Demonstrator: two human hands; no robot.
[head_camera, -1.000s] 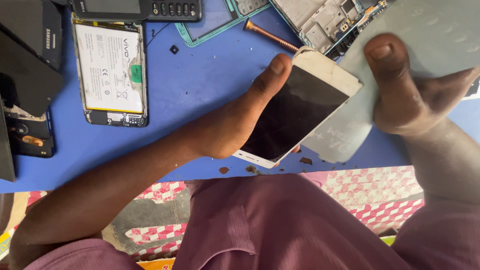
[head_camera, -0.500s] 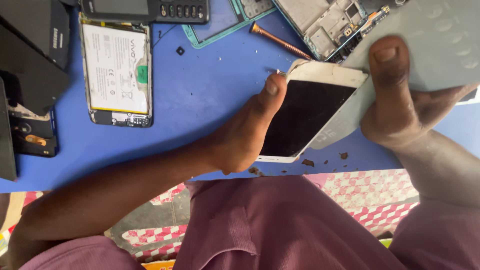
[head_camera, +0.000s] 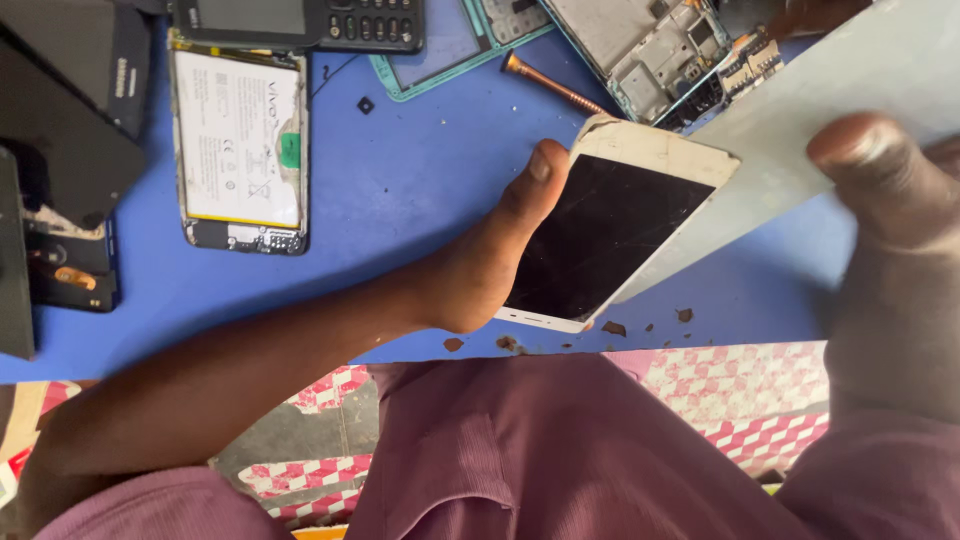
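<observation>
My left hand (head_camera: 480, 265) grips a white smartphone (head_camera: 610, 235) with a dark cracked screen, thumb along its left edge, above the near edge of the blue table (head_camera: 400, 200). My right hand (head_camera: 885, 200) holds a wide flat grey sheet (head_camera: 790, 130), thumb pressed on top. The sheet's lower end slips under the phone's right edge. Small brown crumbs lie on the table just below the phone.
An opened phone with a white battery (head_camera: 240, 140) lies at the left, dark phones (head_camera: 60, 160) beyond it. A keypad phone (head_camera: 310, 22), a teal frame (head_camera: 450, 50), a copper-handled screwdriver (head_camera: 555, 85) and a stripped phone chassis (head_camera: 660, 55) lie at the back.
The phone and both hands have shifted slightly right and away from me. The grey sheet has slid further along the phone's right edge.
</observation>
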